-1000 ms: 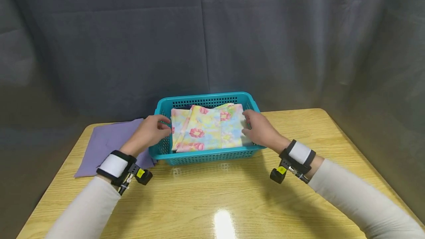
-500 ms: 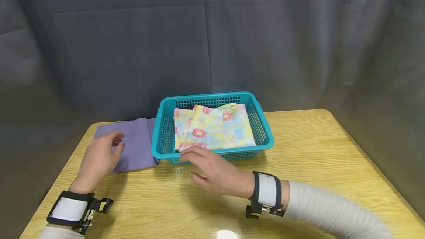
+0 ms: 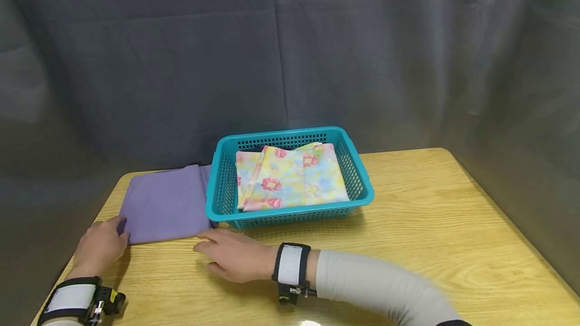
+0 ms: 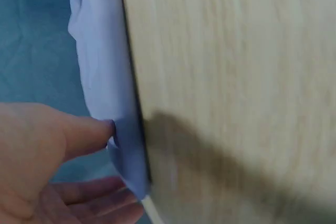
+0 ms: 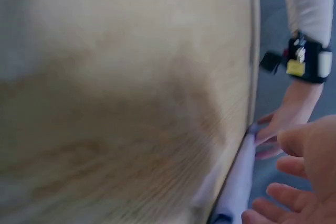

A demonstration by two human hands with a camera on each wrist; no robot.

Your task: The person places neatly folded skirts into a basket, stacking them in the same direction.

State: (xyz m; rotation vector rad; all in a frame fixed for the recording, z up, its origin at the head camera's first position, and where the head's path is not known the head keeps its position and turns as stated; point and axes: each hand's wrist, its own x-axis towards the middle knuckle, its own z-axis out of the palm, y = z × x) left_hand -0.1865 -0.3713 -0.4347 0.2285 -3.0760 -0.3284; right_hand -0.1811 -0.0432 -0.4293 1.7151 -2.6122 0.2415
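Observation:
A folded purple cloth [image 3: 165, 205] lies flat on the left of the table, its right end tucked close against the basket. My left hand [image 3: 100, 246] is at the cloth's near left corner. In the left wrist view, the thumb [image 4: 86, 136] presses on the cloth's edge and the other fingers lie round its corner, pinching it. My right hand [image 3: 237, 255] hovers near the cloth's near right corner, fingers spread and holding nothing; the right wrist view shows them apart from the cloth [image 5: 237, 182].
A teal plastic basket [image 3: 294, 212] stands at the back middle, holding folded floral cloth [image 3: 290, 180] with something dark behind it. Wooden tabletop [image 3: 430, 215] extends to the right. A dark grey curtain [image 3: 290, 54] hangs behind and at both sides.
Both hands have left the basket and moved left and nearer. The left hand has come to the purple cloth's corner and taken hold of it; the right has swung across the basket's front.

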